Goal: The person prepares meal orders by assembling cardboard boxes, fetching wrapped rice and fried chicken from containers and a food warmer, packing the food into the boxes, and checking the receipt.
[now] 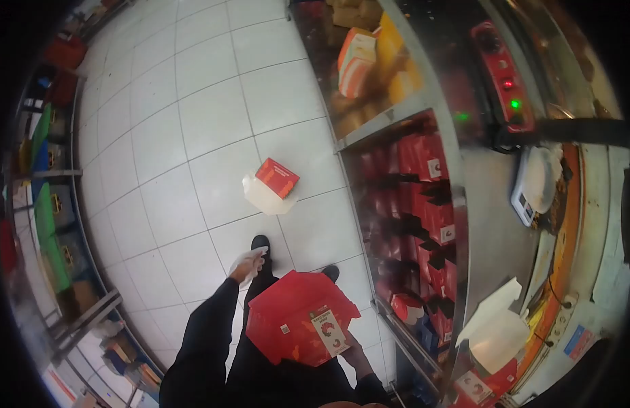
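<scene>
My right hand grips the lower right edge of a red cardboard food box, unfolded at its corners and held in front of my body. A cream label with a picture shows on the box, beside a small white square code. To the left of the box, my left hand is closed around something whitish and thin; whether it is a plastic glove or a loose piece is unclear. On the floor ahead of my shoes lies an open red and white box.
A metal rack on the right holds several stacked red boxes. On its counter are a kitchen scale and another open box. Shelving with green and blue items lines the left. White tiles cover the floor.
</scene>
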Tool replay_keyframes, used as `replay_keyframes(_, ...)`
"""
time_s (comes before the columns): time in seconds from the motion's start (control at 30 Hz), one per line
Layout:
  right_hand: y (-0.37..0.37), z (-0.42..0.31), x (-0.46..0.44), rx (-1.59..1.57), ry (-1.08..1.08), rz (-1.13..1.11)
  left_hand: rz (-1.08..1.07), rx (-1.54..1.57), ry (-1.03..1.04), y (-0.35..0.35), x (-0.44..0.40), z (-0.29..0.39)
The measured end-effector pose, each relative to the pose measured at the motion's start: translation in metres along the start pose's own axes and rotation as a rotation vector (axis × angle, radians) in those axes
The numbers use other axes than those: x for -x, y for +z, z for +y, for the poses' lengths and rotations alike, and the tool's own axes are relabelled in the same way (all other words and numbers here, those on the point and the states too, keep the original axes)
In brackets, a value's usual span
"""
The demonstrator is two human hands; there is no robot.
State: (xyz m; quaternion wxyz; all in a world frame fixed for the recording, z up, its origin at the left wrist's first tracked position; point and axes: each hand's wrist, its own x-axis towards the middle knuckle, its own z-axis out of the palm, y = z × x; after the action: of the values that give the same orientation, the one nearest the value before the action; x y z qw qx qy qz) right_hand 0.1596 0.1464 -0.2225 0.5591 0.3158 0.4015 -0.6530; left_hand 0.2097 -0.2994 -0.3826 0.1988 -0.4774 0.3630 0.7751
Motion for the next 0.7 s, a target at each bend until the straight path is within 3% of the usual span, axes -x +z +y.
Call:
replay_keyframes(0.1,-0.01,0.007,-0.017,-0.1,0.019,0.017,0.064,-0.332,0.251,-0.069,-0.131,-0.058)
replay_keyframes(0.13,-0.01,0.006,-0.02,-0.099,0.029,0.02,0.032,-0.039,0.21,-0.073,-0.163,-0.051)
replay_keyframes(0.17,-0.01,0.001,-0.024,0.222,0.051,0.159,0.014,0.255,0.168,-0.076,-0.195,-0.045)
replay_keyframes(0.2,-0.013,-0.002,-0.027,0.535,0.117,0.291,0.125,0.257,0.237,-0.068,-0.223,-0.028)
replay_keyframes(0.23,-0.014,-0.008,-0.03,0.614,0.14,0.346,0.23,0.195,0.339,-0.061,-0.249,-0.009)
replay_keyframes(0.3,-0.028,-0.018,-0.046,0.346,0.133,0.308,0.444,-0.014,0.555,-0.05,-0.299,0.026)
replay_keyframes(0.37,-0.046,-0.021,-0.059,0.145,0.134,0.284,0.307,0.128,0.653,-0.044,-0.336,0.046)
replay_keyframes(0.43,-0.061,-0.026,-0.069,0.084,0.141,0.299,0.395,0.204,0.484,-0.042,-0.371,0.057)
replay_keyframes(0.47,-0.063,-0.031,-0.074,0.074,0.144,0.309,0.431,0.073,0.415,-0.056,-0.409,0.046)
replay_keyframes(0.5,-0.07,-0.032,-0.077,0.066,0.148,0.325,0.553,-0.408,0.374,-0.048,-0.402,0.055)
replay_keyframes(0.6,-0.08,-0.033,-0.083,0.022,0.15,0.348,0.53,-0.463,0.363,-0.058,-0.435,0.03)
replay_keyframes(0.67,-0.083,-0.032,-0.082,0.002,0.148,0.352,0.383,-0.426,0.707,-0.067,-0.432,0.006)
replay_keyframes(0.7,-0.084,-0.032,-0.08,-0.007,0.144,0.348,0.381,-0.432,0.703,-0.062,-0.43,0.0)
